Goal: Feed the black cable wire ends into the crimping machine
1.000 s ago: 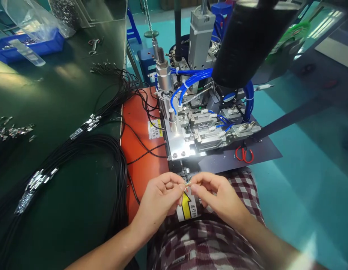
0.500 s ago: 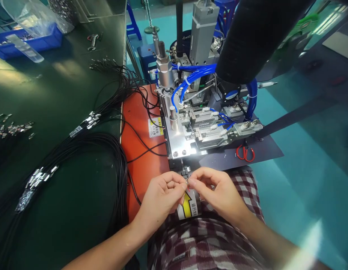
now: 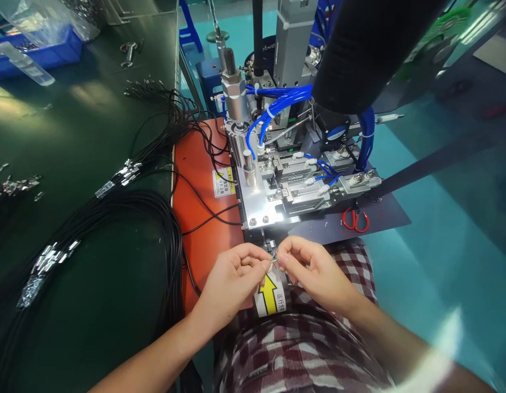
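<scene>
Thin coloured wires [image 3: 274,261], with a bit of red and green showing, lie between my fingertips in front of the machine. My left hand [image 3: 238,278] pinches them from the left, thumb against forefinger. From the right, my right hand [image 3: 308,270] pinches at the same wires, its fingertips nearly meeting the left ones. Just beyond the hands is the front of the metal machine [image 3: 273,210] with its small black track. Beneath the fingers a white label with a yellow arrow [image 3: 269,297] shows. The wire ends are too small to make out.
Black cables [image 3: 125,204] with shiny metal ends loop over the dark green table at left. An orange board [image 3: 195,191] carries more cables. Red-handled scissors [image 3: 356,220] lie right of the machine. A blue bin [image 3: 64,52] and a wrench [image 3: 129,54] sit farther back.
My right fingertips have shifted slightly up and away from the left ones, and more of the coloured wires shows between them. The whole view has shifted a little.
</scene>
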A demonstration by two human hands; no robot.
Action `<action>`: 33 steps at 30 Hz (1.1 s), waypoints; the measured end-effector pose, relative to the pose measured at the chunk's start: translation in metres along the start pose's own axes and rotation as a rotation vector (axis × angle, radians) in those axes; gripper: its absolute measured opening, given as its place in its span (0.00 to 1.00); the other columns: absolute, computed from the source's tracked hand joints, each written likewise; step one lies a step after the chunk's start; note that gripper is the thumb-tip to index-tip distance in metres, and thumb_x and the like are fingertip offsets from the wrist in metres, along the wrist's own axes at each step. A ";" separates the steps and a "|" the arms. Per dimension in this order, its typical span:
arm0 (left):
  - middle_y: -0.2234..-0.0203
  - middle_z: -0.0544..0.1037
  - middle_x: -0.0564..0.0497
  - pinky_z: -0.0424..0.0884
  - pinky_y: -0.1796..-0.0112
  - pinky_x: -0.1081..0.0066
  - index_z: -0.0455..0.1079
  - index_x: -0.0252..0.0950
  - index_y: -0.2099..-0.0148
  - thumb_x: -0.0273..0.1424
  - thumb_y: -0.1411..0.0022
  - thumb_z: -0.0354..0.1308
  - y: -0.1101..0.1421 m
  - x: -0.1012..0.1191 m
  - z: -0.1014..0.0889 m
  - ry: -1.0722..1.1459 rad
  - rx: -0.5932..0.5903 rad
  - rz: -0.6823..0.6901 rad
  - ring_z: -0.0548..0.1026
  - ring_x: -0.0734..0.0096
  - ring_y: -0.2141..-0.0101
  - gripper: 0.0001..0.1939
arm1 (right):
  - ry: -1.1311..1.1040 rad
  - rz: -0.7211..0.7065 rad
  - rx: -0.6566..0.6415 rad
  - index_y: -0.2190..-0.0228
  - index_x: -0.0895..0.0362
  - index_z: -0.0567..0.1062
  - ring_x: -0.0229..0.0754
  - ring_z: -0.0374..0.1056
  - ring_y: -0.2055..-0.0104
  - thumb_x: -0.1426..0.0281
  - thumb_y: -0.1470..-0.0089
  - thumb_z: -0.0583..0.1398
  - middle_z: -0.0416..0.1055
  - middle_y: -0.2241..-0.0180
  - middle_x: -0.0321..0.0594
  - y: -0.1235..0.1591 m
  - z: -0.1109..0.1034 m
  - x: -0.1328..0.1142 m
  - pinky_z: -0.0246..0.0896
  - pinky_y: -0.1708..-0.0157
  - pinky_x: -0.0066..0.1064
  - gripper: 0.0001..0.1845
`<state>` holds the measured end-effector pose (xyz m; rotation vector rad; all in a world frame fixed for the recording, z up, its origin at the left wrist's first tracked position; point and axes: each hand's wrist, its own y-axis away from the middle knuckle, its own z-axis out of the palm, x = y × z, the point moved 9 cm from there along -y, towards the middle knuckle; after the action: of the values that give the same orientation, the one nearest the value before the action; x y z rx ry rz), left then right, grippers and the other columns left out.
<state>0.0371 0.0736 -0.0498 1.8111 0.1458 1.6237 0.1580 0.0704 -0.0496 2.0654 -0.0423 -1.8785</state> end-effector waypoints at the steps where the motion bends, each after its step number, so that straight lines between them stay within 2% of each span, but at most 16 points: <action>1: 0.80 0.67 0.57 0.59 0.81 0.80 0.69 0.34 0.63 0.35 0.41 0.58 0.000 0.005 -0.004 -0.072 0.027 0.063 0.62 0.81 0.81 0.09 | -0.009 0.003 0.010 0.73 0.56 0.66 0.33 0.55 0.79 0.66 0.41 0.55 0.62 0.78 0.30 -0.001 -0.002 0.000 0.50 0.79 0.26 0.10; 5: 0.72 0.71 0.53 0.67 0.71 0.76 0.70 0.36 0.62 0.28 0.39 0.55 0.004 0.030 -0.014 -0.447 0.138 0.379 0.69 0.75 0.72 0.04 | -0.023 0.003 0.024 0.73 0.56 0.66 0.33 0.56 0.79 0.66 0.41 0.55 0.61 0.79 0.30 -0.009 -0.008 0.001 0.51 0.79 0.26 0.10; 7: 0.69 0.72 0.51 0.68 0.67 0.74 0.70 0.35 0.61 0.26 0.37 0.53 0.009 0.040 -0.012 -0.629 0.171 0.551 0.71 0.73 0.68 0.06 | -0.032 0.008 0.013 0.73 0.56 0.66 0.33 0.56 0.79 0.65 0.42 0.56 0.62 0.78 0.30 -0.013 -0.008 0.003 0.51 0.79 0.26 0.11; 9: 0.68 0.71 0.50 0.68 0.65 0.74 0.70 0.34 0.59 0.25 0.35 0.50 0.012 0.044 -0.007 -0.781 0.174 0.686 0.71 0.73 0.67 0.08 | -0.037 0.021 0.012 0.74 0.56 0.65 0.33 0.56 0.79 0.63 0.42 0.56 0.62 0.79 0.31 -0.017 -0.008 0.006 0.52 0.79 0.27 0.12; 11: 0.69 0.70 0.50 0.68 0.68 0.75 0.70 0.34 0.56 0.25 0.33 0.48 0.014 0.044 -0.003 -0.910 0.160 0.764 0.71 0.73 0.69 0.10 | -0.034 0.025 0.020 0.74 0.56 0.65 0.33 0.56 0.80 0.62 0.42 0.56 0.62 0.79 0.31 -0.021 -0.009 0.009 0.52 0.79 0.27 0.12; 15: 0.73 0.69 0.51 0.66 0.73 0.75 0.70 0.31 0.53 0.25 0.32 0.44 0.014 0.044 0.005 -1.092 0.140 0.854 0.69 0.72 0.73 0.13 | -0.012 0.028 0.024 0.74 0.57 0.65 0.33 0.55 0.80 0.62 0.42 0.56 0.62 0.79 0.31 -0.025 -0.009 0.013 0.51 0.80 0.27 0.13; 21: 0.76 0.69 0.50 0.63 0.77 0.73 0.71 0.30 0.58 0.25 0.31 0.39 0.016 0.048 0.013 -1.291 0.183 0.981 0.66 0.71 0.76 0.17 | 0.008 0.046 0.044 0.75 0.57 0.65 0.33 0.55 0.80 0.61 0.43 0.56 0.60 0.80 0.30 -0.027 -0.012 0.019 0.51 0.80 0.27 0.14; 33: 0.75 0.70 0.50 0.64 0.76 0.72 0.70 0.29 0.56 0.25 0.31 0.41 0.015 0.046 0.013 -1.341 0.205 1.013 0.66 0.71 0.76 0.16 | -0.042 0.062 0.064 0.75 0.57 0.65 0.32 0.55 0.80 0.60 0.43 0.56 0.60 0.79 0.31 -0.027 -0.011 0.026 0.51 0.81 0.26 0.15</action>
<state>0.0538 0.0800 -0.0026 2.9495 -1.4041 0.4984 0.1662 0.0923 -0.0814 2.0424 -0.1771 -1.9063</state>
